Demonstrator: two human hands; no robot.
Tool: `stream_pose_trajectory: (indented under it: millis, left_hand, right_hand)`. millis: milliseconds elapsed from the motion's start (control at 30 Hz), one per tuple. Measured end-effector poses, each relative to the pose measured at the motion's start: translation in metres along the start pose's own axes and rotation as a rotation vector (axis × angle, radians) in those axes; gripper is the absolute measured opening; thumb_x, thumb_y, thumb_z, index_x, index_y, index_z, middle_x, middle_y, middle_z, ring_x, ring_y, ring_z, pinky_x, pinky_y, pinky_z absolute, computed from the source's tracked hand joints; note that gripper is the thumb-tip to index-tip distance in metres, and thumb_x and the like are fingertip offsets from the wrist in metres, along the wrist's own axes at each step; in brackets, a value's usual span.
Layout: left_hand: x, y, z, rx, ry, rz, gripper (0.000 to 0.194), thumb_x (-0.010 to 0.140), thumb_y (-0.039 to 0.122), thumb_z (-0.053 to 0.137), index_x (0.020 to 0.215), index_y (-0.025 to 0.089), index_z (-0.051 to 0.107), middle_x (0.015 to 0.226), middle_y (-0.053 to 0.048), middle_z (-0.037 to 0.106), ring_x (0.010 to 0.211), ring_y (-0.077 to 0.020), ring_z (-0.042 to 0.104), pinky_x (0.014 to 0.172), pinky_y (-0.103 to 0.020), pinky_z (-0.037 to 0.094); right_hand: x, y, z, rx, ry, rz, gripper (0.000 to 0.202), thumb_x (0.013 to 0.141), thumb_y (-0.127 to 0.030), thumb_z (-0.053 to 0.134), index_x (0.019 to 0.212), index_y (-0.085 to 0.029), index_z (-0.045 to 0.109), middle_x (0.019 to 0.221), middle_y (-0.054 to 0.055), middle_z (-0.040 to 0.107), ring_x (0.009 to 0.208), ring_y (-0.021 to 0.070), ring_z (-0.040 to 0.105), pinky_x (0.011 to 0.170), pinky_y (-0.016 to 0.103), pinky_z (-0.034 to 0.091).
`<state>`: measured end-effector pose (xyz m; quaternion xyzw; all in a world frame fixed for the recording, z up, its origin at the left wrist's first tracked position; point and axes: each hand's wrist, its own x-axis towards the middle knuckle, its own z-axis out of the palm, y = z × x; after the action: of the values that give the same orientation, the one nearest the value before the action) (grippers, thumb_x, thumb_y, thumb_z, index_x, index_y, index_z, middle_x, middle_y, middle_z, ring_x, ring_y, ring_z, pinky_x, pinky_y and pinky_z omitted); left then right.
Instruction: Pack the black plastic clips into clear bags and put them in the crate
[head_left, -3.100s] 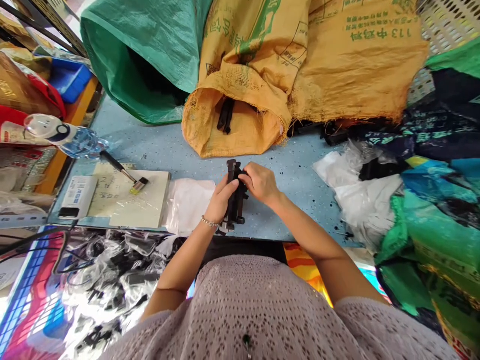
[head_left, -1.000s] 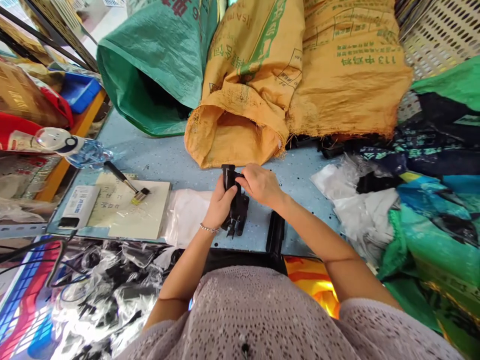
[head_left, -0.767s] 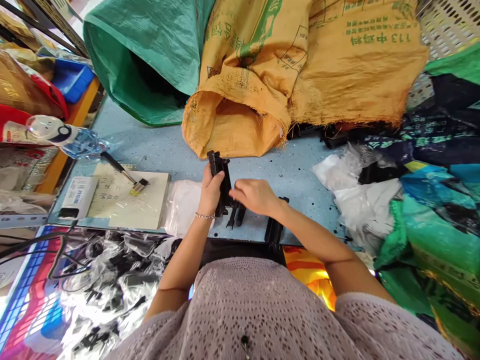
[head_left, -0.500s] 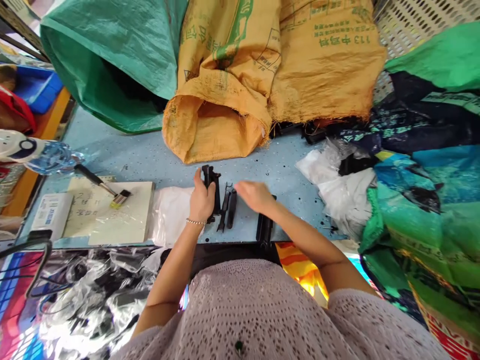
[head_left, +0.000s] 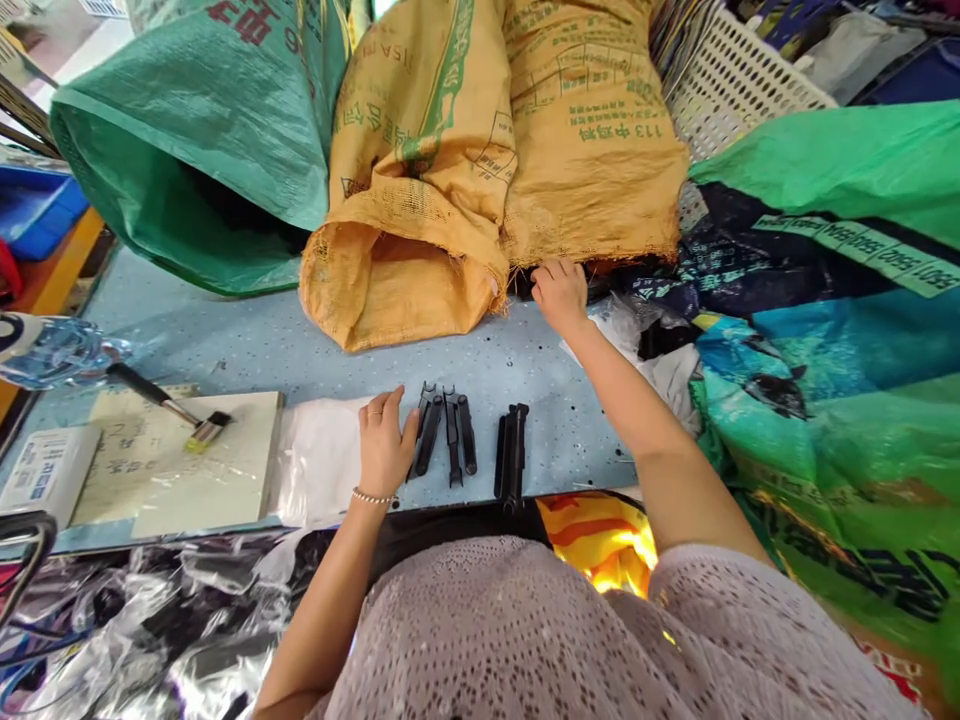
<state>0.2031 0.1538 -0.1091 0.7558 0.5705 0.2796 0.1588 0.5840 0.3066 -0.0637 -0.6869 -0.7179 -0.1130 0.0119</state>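
My left hand [head_left: 385, 446] rests on the table with its fingers apart, beside slim black plastic parts. The nearest black part [head_left: 427, 436] lies by its thumb. Just right of that are a forked black part [head_left: 453, 440] and a plain black bar [head_left: 467, 436]. Another group of black parts [head_left: 512, 455] lies at the front edge. My right hand [head_left: 561, 293] reaches to the mouth of the right orange sack [head_left: 592, 190]. Its fingers are bent together among dark pieces there; what they grip is hidden.
A second orange sack [head_left: 420, 310] and a green sack [head_left: 195, 200] lie open at the back. On the left are a brush [head_left: 172, 405], cardboard [head_left: 217, 470], a white box [head_left: 49, 475] and a water bottle [head_left: 67, 350]. Plastic bags [head_left: 825, 380] pile up at right.
My right hand has moved from the black parts up and away to the right orange sack. My left hand has let go of the black part it was handling, which now lies flat.
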Motion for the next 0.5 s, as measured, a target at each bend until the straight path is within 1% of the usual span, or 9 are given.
stream_pose_trajectory:
  millis: [67, 167, 233, 300, 333, 367, 433, 467, 500]
  left_hand:
    - [0.006, 0.002, -0.002, -0.068, 0.006, 0.048, 0.045, 0.1, 0.035, 0.049, 0.139, 0.011, 0.056, 0.127, -0.021, 0.062, 0.123, -0.0328, 0.056, 0.109, -0.054, 0.045]
    - [0.01, 0.012, -0.002, -0.142, -0.033, 0.082, 0.044, 0.099, 0.032, 0.051, 0.139, 0.013, 0.055, 0.128, -0.019, 0.062, 0.123, -0.0311, 0.055, 0.109, -0.054, 0.046]
    - [0.008, 0.016, -0.005, -0.186, -0.041, 0.08, 0.044, 0.099, 0.032, 0.053, 0.14, 0.014, 0.055, 0.129, -0.018, 0.061, 0.124, -0.0303, 0.054, 0.11, -0.054, 0.046]
    - [0.004, 0.016, -0.012, -0.245, -0.031, 0.058, 0.044, 0.099, 0.032, 0.054, 0.139, 0.016, 0.056, 0.131, -0.017, 0.061, 0.126, -0.0293, 0.054, 0.111, -0.054, 0.046]
    - [0.003, 0.016, -0.016, -0.286, -0.026, 0.039, 0.043, 0.098, 0.033, 0.055, 0.138, 0.017, 0.056, 0.131, -0.016, 0.061, 0.126, -0.0286, 0.055, 0.11, -0.053, 0.047]
    - [0.002, 0.017, -0.019, -0.339, -0.023, 0.015, 0.043, 0.098, 0.035, 0.056, 0.137, 0.018, 0.057, 0.131, -0.015, 0.061, 0.124, -0.0277, 0.056, 0.109, -0.051, 0.049]
    - [0.005, 0.024, -0.023, -0.5, -0.047, -0.032, 0.043, 0.097, 0.04, 0.059, 0.135, 0.02, 0.058, 0.131, -0.014, 0.061, 0.119, -0.0254, 0.061, 0.105, -0.048, 0.053]
    - [0.009, 0.03, -0.022, -0.609, -0.075, -0.048, 0.046, 0.097, 0.044, 0.058, 0.136, 0.021, 0.057, 0.133, -0.014, 0.059, 0.118, -0.0247, 0.063, 0.104, -0.046, 0.054]
    - [0.014, 0.037, -0.02, -0.725, -0.111, -0.064, 0.05, 0.097, 0.049, 0.056, 0.14, 0.022, 0.054, 0.138, -0.015, 0.057, 0.119, -0.0246, 0.063, 0.104, -0.045, 0.054]
  right_hand:
    - [-0.004, -0.002, -0.001, 0.016, -0.031, 0.016, 0.045, 0.097, -0.015, 0.038, 0.137, -0.008, 0.059, 0.14, 0.022, 0.057, 0.127, 0.0352, 0.048, 0.102, 0.046, 0.037]
    - [0.0, -0.007, 0.003, 0.043, -0.16, 0.037, 0.058, 0.09, -0.01, 0.048, 0.148, -0.004, 0.046, 0.149, 0.026, 0.05, 0.134, 0.0366, 0.045, 0.108, 0.049, 0.034]
    - [0.003, -0.012, 0.004, 0.059, -0.22, 0.056, 0.055, 0.088, -0.012, 0.054, 0.142, -0.004, 0.051, 0.142, 0.027, 0.057, 0.134, 0.0391, 0.047, 0.109, 0.052, 0.034]
    - [0.001, -0.017, 0.0, 0.094, -0.228, 0.117, 0.048, 0.088, -0.018, 0.058, 0.134, -0.004, 0.055, 0.128, 0.028, 0.065, 0.125, 0.0406, 0.054, 0.103, 0.051, 0.04]
    - [-0.004, -0.021, -0.005, 0.157, -0.214, 0.161, 0.049, 0.088, -0.021, 0.058, 0.134, -0.005, 0.053, 0.123, 0.027, 0.067, 0.12, 0.0401, 0.058, 0.098, 0.05, 0.045]
    - [-0.012, -0.026, -0.011, 0.268, -0.194, 0.201, 0.051, 0.09, -0.024, 0.057, 0.137, -0.006, 0.049, 0.12, 0.026, 0.069, 0.113, 0.0384, 0.062, 0.093, 0.048, 0.048]
    - [-0.036, -0.042, -0.025, 0.645, -0.175, 0.223, 0.051, 0.096, -0.029, 0.046, 0.143, -0.011, 0.042, 0.114, 0.02, 0.071, 0.1, 0.0327, 0.068, 0.085, 0.045, 0.053]
    - [-0.051, -0.053, -0.033, 0.873, -0.181, 0.175, 0.048, 0.099, -0.03, 0.038, 0.144, -0.013, 0.041, 0.111, 0.017, 0.072, 0.094, 0.0299, 0.069, 0.082, 0.044, 0.054]
    - [-0.067, -0.067, -0.042, 1.085, -0.205, 0.076, 0.046, 0.101, -0.031, 0.031, 0.143, -0.015, 0.042, 0.108, 0.014, 0.072, 0.091, 0.028, 0.07, 0.082, 0.044, 0.055]
